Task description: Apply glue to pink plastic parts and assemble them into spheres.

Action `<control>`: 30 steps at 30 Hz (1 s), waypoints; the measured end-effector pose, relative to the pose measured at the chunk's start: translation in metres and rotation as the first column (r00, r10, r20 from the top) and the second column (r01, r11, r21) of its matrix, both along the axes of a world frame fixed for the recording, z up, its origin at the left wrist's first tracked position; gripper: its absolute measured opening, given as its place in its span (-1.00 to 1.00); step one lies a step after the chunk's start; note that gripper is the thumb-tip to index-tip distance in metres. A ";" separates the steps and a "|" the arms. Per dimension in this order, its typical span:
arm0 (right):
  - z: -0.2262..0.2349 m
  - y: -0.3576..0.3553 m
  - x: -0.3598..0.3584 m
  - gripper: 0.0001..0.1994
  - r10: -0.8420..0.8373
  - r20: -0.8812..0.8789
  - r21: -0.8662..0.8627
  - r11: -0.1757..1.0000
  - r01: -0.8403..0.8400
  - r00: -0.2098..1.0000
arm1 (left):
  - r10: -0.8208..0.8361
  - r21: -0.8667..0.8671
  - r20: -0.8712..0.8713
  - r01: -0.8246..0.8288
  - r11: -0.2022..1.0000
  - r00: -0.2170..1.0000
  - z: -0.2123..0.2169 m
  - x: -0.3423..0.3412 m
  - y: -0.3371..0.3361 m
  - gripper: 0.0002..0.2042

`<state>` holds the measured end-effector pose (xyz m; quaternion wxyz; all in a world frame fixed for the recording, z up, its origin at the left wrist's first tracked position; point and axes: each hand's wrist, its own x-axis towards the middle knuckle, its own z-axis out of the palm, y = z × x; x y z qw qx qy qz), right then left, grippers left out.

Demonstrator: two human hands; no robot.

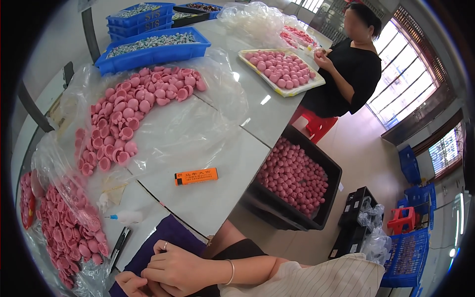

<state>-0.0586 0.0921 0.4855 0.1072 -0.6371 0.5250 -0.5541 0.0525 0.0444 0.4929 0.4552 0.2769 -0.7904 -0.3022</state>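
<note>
My right hand [180, 270], wearing a ring and a bracelet, is curled in front of me at the lower edge. Beside it, my left hand [131, 284] has bent fingers and is partly cut off by the frame. The hands meet, and whatever lies between their fingers is hidden. Under them is a dark purple cloth [166, 236]. Close by are a black and silver slim tool [120, 246] and a small white bottle with a blue needle tip [127, 217]. Pink half-shells lie in a near-left pile [67, 232] and a farther pile [126, 111].
An orange box with a black end [197, 176] lies mid-table. Blue trays [153, 57] of small parts stand behind. A white tray [289, 91] of pink balls is near a seated person [354, 69]. Right of the table, a black crate [326, 198] holds more balls.
</note>
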 end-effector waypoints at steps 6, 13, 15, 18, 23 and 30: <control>0.002 -0.001 0.001 -0.92 -0.010 -0.001 -0.015 1.000 0.010 1.000 | -0.023 0.027 0.006 0.023 0.999 1.000 -0.003 0.008 -0.003 -0.85; 0.003 -0.001 0.000 -0.92 -0.013 -0.004 -0.022 1.000 0.013 1.000 | 0.048 -0.006 -0.012 -0.048 0.999 0.999 0.006 -0.002 0.000 -0.86; 0.003 0.000 0.000 -0.91 -0.007 -0.003 -0.014 1.000 0.007 1.000 | -0.024 0.008 -0.003 0.024 1.000 1.000 0.004 0.002 -0.003 -0.85; 0.004 0.000 0.000 -0.91 -0.002 -0.007 -0.010 1.000 0.002 1.000 | -0.039 0.023 0.009 0.038 0.999 0.999 0.000 0.008 -0.004 -0.84; 0.005 0.001 0.000 -0.90 0.001 -0.007 -0.005 1.000 -0.001 1.000 | 0.029 -0.042 -0.023 -0.030 0.999 0.999 0.007 -0.002 -0.002 -0.85; 0.003 -0.001 0.002 -0.90 -0.001 -0.006 -0.027 1.000 0.001 1.000 | -0.015 0.012 0.012 0.015 1.000 1.000 0.005 0.005 -0.004 -0.86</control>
